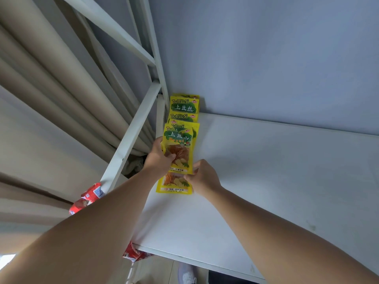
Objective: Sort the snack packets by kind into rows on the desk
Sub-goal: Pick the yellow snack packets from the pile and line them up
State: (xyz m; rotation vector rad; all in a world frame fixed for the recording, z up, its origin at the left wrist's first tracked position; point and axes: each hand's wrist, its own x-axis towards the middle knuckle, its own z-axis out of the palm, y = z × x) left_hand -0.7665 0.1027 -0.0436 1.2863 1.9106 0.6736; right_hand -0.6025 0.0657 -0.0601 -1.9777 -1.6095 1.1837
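Both hands hold one yellow packet [180, 148], left hand [159, 158] and right hand [202, 177] fingers pinching its edges, lining it onto the overlapping yellow row [184, 107] along the tabletop [266, 181].

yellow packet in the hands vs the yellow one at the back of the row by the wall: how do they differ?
Held packet: both the left hand and right hand grip it, and its whole front shows, label and clear window. Back packet: no hand on it, near the wall, lower part hidden by the next packet, so only its green label shows. The held one overlaps others; the back one is overlapped. Shared: same yellow TuDouSi design, same row on the desk.
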